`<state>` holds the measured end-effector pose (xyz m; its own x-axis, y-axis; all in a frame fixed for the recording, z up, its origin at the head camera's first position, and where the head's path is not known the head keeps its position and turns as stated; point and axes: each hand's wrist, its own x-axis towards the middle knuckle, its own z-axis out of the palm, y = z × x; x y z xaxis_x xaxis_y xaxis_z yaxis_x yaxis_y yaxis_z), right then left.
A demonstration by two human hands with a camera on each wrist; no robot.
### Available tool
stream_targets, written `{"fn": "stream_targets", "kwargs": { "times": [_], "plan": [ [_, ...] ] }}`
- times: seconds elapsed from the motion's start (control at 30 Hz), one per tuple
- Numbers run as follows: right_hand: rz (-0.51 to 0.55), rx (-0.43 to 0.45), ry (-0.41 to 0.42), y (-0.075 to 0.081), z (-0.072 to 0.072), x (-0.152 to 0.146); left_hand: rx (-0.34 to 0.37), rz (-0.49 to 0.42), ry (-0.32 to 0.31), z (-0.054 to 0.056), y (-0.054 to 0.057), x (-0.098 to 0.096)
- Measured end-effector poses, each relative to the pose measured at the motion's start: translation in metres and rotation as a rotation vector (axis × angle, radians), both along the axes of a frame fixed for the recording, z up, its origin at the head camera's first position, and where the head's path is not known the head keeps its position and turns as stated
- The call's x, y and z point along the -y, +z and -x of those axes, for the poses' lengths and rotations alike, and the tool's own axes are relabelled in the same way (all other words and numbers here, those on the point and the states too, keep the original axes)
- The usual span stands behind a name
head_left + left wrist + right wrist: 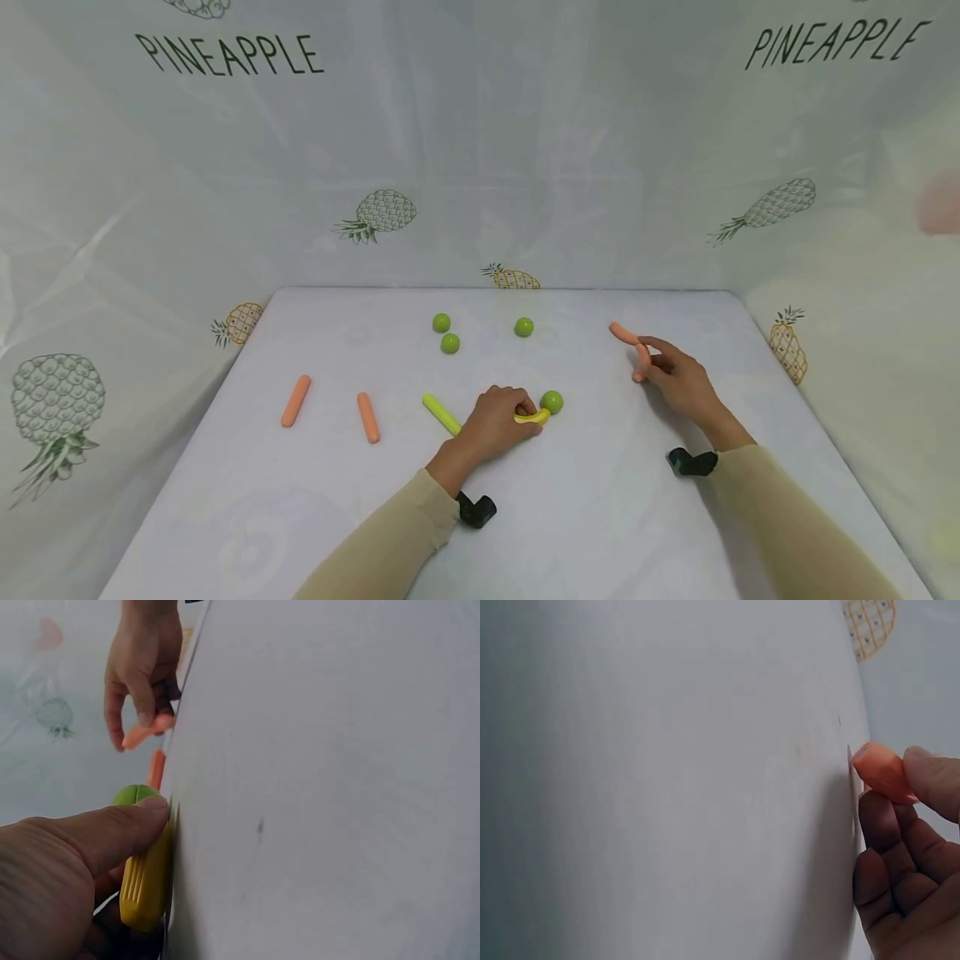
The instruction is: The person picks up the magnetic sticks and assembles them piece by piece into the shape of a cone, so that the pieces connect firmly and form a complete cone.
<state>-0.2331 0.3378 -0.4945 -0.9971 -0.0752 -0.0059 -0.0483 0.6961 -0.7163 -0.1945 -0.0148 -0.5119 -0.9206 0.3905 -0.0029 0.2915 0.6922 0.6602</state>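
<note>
My left hand [495,421] pinches a small curved yellow piece, like a toy banana [532,417], low over the table. Its ribbed side [145,889] shows below the thumb in the left wrist view. Just past its tip sits a green ball [552,402]. A light-green stick [441,413] lies beside the left hand, partly hidden by it. My right hand [681,385] holds a curved orange sausage-shaped piece [643,360] between thumb and fingers; the right wrist view shows the orange piece's end [883,771]. Right behind it lies another orange sausage-shaped piece [622,333].
Two orange sticks [296,401] lie on the left of the white table [600,517]. Toward the back are two green balls close together [450,342] and a single green ball [523,327]. A pineapple-printed sheet [480,150] hangs behind the table and along its sides.
</note>
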Motion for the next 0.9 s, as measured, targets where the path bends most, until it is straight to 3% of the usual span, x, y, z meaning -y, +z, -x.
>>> {"fn": "stream_targets", "kwargs": {
  "times": [0.2,0.4,0.7,0.9],
  "plan": [
    [0.066,0.007,-0.039,0.000,0.001,0.027,0.006,-0.026,0.002,-0.002,-0.001,0.000],
    [0.206,0.022,-0.012,0.001,0.000,0.057,-0.009,-0.023,-0.021,0.000,-0.003,0.002],
    [0.365,0.151,0.006,0.000,-0.005,0.087,0.018,-0.078,0.017,-0.003,0.000,0.001],
    [0.380,0.196,0.021,0.000,-0.008,0.096,0.010,-0.093,0.034,-0.005,-0.001,-0.001]
  ]
}}
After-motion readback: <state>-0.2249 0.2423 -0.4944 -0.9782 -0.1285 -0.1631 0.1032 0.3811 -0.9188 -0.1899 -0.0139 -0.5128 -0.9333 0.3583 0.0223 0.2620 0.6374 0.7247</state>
